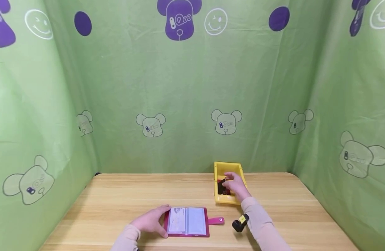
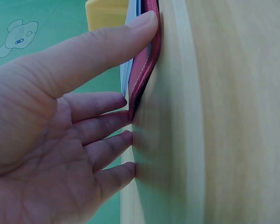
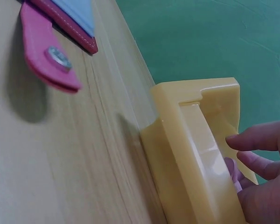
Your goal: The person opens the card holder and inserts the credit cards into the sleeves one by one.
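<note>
An open card holder (image 1: 197, 221) with a dark red cover and clear sleeves lies on the table; a printed card (image 1: 177, 220) shows in its left sleeve. My left hand (image 1: 153, 220) rests at its left edge. In the left wrist view, the thumb (image 2: 142, 25) touches the cover and the other fingers are extended near its edge. My right hand (image 1: 237, 186) reaches into a yellow bin (image 1: 225, 199), its fingers loosely bent and apart. Black and red items (image 1: 222, 188) lie inside, partly covered by that hand. Nothing is visible in its grasp.
A pink strap with a metal snap (image 1: 216, 221) sticks out from the holder's right side. The wooden table (image 1: 123, 191) is enclosed by green printed curtains (image 1: 186, 80) at the back and sides. A black wrist camera (image 1: 240, 223) sits on the right forearm.
</note>
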`<state>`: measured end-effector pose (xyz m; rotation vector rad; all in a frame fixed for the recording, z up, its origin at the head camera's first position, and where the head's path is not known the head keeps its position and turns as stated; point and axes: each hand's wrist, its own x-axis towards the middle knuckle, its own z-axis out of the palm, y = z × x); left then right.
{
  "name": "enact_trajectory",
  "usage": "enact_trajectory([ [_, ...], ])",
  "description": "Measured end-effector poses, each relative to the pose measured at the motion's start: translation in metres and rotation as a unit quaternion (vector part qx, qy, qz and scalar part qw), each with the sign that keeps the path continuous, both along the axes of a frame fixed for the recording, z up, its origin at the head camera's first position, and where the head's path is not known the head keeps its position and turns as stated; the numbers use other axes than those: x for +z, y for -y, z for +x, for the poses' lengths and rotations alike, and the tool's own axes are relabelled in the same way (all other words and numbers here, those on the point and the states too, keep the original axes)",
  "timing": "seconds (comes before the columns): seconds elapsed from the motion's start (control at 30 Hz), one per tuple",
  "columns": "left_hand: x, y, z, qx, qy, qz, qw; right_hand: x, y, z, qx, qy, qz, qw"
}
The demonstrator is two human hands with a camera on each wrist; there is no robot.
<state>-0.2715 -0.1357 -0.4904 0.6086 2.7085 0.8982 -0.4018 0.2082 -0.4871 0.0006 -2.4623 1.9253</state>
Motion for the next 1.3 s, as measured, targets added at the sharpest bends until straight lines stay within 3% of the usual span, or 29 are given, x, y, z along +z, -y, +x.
enact_trajectory([
  [0.33, -0.002, 0.001, -0.002, -0.005, -0.005, -0.007, 1.0, -0.002, 0.003, 0.0, 0.024, 0.024, 0.017, 0.9993],
  [0.6, -0.004, 0.0, -0.002, -0.006, -0.015, -0.013, 0.9998, 0.001, 0.004, 0.005, 0.029, 0.039, 0.002, 0.9988],
  [1.3, -0.001, 0.001, -0.002, -0.004, 0.002, -0.002, 1.0, 0.013, -0.009, 0.015, 0.031, 0.028, -0.044, 0.9982],
])
